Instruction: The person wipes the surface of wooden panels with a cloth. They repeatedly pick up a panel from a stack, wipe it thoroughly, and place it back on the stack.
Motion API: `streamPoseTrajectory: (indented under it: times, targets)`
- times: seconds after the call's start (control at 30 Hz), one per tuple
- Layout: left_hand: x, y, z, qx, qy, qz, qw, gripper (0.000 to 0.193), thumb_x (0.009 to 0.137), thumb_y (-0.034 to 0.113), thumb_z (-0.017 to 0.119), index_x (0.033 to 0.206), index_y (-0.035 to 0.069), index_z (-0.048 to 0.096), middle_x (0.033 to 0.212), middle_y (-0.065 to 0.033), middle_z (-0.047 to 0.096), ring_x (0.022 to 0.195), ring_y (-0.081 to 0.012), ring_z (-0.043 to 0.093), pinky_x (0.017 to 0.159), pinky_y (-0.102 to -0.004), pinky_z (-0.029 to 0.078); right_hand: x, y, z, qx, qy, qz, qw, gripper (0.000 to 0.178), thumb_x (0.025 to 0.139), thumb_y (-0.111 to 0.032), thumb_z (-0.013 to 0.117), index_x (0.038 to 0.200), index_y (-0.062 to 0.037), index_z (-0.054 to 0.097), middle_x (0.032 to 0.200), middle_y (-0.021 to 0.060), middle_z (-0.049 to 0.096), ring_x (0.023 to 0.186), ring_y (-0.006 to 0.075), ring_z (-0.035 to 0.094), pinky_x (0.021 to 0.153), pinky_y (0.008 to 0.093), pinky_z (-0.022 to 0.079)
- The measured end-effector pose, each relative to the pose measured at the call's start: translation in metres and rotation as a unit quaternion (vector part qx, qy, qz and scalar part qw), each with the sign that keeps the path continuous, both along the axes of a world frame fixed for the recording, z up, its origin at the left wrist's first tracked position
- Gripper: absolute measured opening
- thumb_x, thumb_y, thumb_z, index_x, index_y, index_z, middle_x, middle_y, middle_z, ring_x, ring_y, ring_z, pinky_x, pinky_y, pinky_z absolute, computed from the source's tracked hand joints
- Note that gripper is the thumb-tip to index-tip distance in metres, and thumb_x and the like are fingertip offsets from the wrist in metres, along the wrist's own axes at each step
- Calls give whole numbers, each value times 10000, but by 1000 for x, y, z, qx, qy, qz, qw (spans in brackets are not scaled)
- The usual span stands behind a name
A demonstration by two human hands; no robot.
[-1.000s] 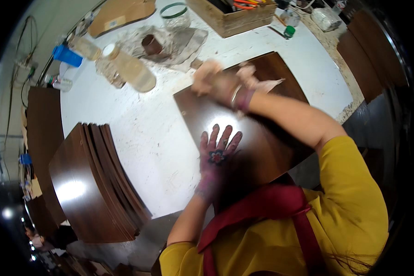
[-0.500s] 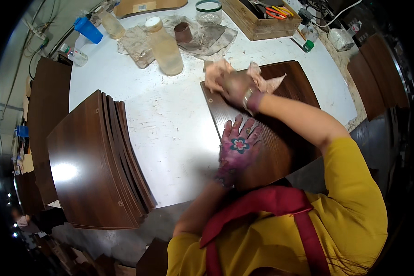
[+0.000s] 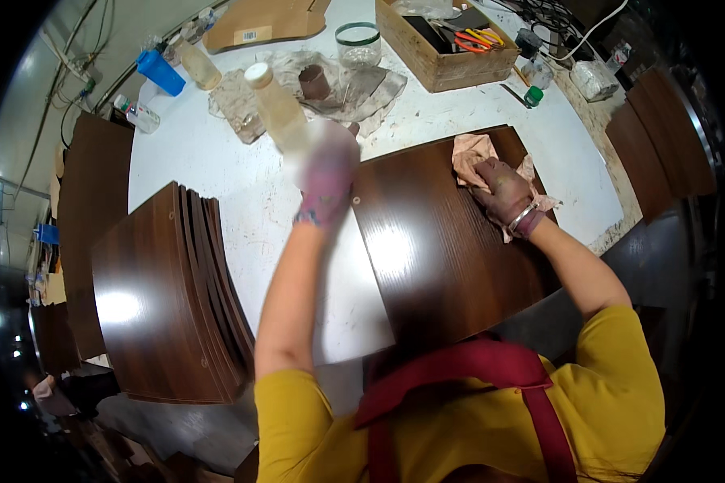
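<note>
At the near edge of the white worktop point(image 3: 250, 229), a dark brown wood-grain panel point(image 3: 427, 258) is lying flat with its broad face up, probably so that the whole surface is staying within reach. Off to its left, a stack of similar panels point(image 3: 149, 298) is lying by the same edge, perhaps piled to save room. On the panel's far right part, the right hand point(image 3: 503, 191) is pressing a peach cloth point(image 3: 471, 157), its grip clamped on the bunched fabric, seemingly because a wad is giving the fingers something soft to bear down through. Farther left, the left hand point(image 3: 330, 173) is showing as a blur between the panel's far left corner and a bottle of pale liquid point(image 3: 275, 105); whether its grip is apart or together, one cannot tell. Beyond, a brown cup point(image 3: 314, 83) is standing on a crumpled grey rag point(image 3: 370, 92), which is likely catching drips. Behind, a glass jar point(image 3: 358, 50) is standing beside a wooden box point(image 3: 475, 70), which is holding orange-handled tools point(image 3: 473, 40), presumably keeping them together.
</note>
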State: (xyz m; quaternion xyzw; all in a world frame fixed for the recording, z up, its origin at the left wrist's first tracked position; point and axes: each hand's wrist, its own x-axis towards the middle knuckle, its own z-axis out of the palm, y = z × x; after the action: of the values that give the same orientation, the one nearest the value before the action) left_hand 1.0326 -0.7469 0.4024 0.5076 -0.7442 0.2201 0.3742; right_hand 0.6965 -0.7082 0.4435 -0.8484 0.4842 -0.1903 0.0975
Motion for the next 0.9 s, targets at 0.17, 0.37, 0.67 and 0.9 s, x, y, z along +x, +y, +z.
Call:
streamPoseTrajectory:
  times: [0.17, 0.37, 0.67, 0.9]
  targets:
    - [-22, -39, 46, 185, -160, 47, 969, 153, 846, 135, 519, 891, 80, 654, 792, -112, 634, 737, -292, 619, 617, -446, 478, -14, 5, -5, 14, -25, -33, 999, 325, 757, -196, 686, 1039, -73, 581, 959, 152, 584, 882, 357, 576, 759, 448, 472]
    - [-3, -115, 15, 72, -125, 118, 982, 457, 853, 118, 532, 1306, 64, 514, 1291, -142, 560, 1112, -303, 586, 852, -416, 506, 1, -3, -8, -27, -114, 36, 992, 295, 776, -162, 683, 1036, -47, 603, 953, 157, 609, 914, 354, 583, 791, 442, 471]
    - [-54, 169, 131, 169, 165, 2, 972, 347, 828, 136, 667, 1169, 96, 613, 1274, -93, 583, 1116, -287, 590, 945, -393, 487, -19, -5, -22, -10, -112, -18, 993, 337, 810, -150, 645, 1122, -43, 573, 1040, 130, 612, 1002, 323, 589, 863, 380, 459]
    - [171, 375, 187, 66, 136, 457, 876, 343, 944, 139, 529, 1272, 46, 567, 1172, -157, 625, 1107, -290, 594, 951, -368, 469, 3, 2, 0, 140, -198, 30, 970, 304, 849, -169, 631, 1119, -32, 598, 1007, 113, 612, 921, 249, 615, 809, 332, 470]
